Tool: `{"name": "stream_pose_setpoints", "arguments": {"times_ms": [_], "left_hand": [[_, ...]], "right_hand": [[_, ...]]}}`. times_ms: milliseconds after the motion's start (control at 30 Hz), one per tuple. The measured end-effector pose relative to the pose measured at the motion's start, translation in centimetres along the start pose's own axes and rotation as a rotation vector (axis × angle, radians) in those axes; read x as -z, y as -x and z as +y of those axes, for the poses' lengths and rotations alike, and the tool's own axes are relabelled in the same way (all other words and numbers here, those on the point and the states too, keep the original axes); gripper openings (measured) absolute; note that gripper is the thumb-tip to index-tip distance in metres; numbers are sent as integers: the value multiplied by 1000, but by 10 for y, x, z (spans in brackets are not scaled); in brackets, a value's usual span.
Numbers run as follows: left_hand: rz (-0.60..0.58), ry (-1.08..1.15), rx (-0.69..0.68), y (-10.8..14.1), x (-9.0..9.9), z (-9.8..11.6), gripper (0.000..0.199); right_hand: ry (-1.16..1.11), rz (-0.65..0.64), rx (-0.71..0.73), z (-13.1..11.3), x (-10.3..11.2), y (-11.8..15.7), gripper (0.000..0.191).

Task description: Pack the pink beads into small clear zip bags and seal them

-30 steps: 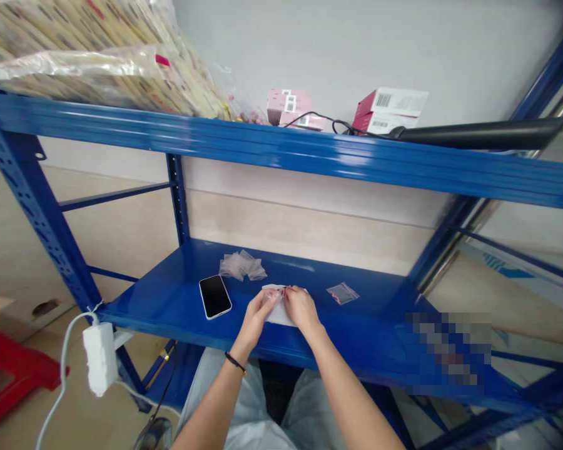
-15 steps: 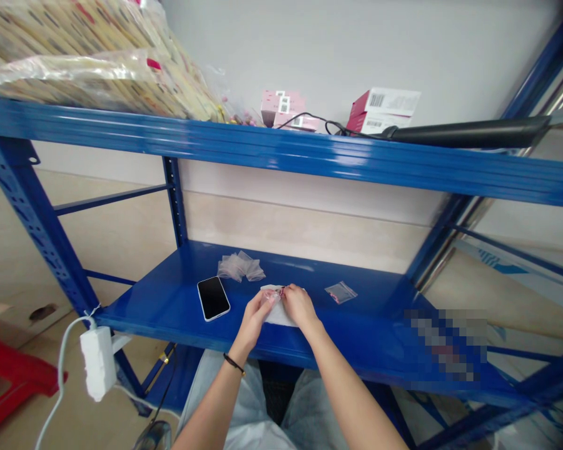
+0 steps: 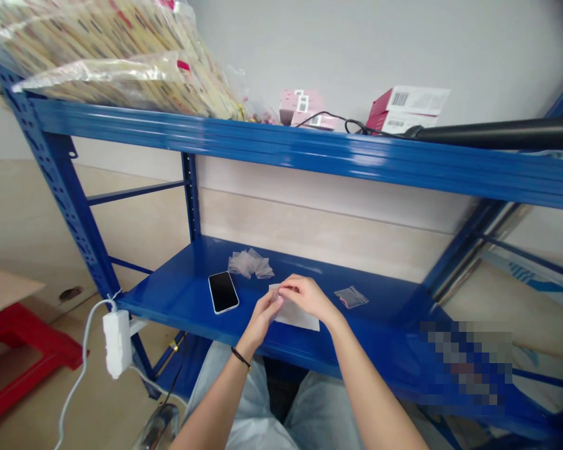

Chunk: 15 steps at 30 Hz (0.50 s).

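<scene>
Hands: left hand point(image 3: 261, 320) and right hand point(image 3: 307, 297) meet, fingers bent; grip cannot be told.
Below: thin white sheet point(image 3: 296, 317), near front edge of blue steel shelf point(image 3: 380, 325).

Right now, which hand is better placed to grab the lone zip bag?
Likely the right hand, nearest the zip bag; the left hand sits farther off.

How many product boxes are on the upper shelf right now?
3: a pink box and a flatter pink box near the middle, and a maroon-and-white box to their right. Others may be hidden behind the blue shelf beam.
</scene>
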<state>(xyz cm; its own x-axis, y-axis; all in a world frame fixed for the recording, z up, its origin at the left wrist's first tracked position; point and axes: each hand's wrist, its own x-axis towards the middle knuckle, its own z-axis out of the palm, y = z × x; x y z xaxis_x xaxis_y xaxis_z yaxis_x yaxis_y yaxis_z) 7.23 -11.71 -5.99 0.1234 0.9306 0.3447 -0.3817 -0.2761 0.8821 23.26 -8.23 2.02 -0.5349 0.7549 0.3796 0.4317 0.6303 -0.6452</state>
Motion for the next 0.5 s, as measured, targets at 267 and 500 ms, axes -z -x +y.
{"name": "stream_pose_setpoints", "arguments": {"times_ms": [267, 500], "left_hand": [[75, 84, 101, -2, 4, -11, 34], [111, 102, 123, 0, -2, -3, 37]], "right_hand": [[170, 246, -159, 56, 1, 20, 24], [429, 225, -264, 89, -12, 45, 30]]}}
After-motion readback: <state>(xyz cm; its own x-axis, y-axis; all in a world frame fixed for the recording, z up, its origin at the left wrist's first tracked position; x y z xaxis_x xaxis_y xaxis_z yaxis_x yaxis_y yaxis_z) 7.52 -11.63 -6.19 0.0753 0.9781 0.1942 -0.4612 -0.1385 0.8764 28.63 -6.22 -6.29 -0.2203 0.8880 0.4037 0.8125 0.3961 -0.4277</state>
